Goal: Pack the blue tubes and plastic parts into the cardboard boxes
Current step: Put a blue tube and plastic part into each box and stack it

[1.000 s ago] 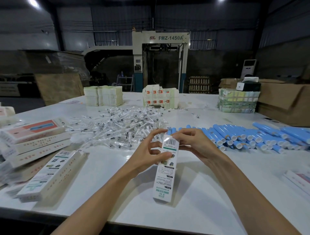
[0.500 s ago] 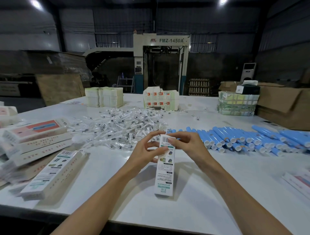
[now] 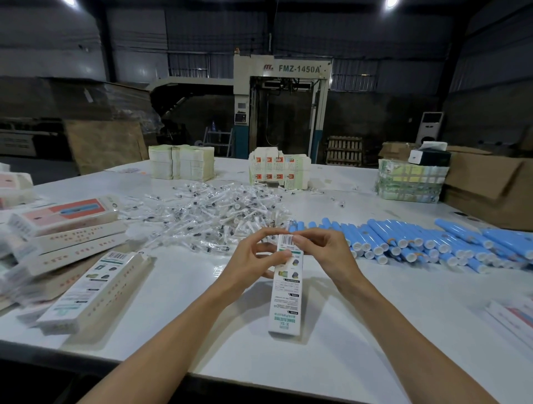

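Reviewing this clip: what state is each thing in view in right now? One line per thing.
white box: held at its top end by both hands; flap state unclear.
left hand: grips the white box.
right hand: pinches its top edge.
blue tubes: loose on the table, unpacked.
plastic parts: loose heap, unpacked.
brown carton: flap folded out.

Pretty dim warehouse tbh, corrugated metal walls (image 3: 375,43), a couple of bright ceiling lights (image 3: 391,3), a big white counter (image 3: 202,302) up front, and a tall machine (image 3: 282,69) marked FMZ-1450A at the back, with a wooden pallet (image 3: 344,150) and a white standing air conditioner (image 3: 429,127) off to its right.
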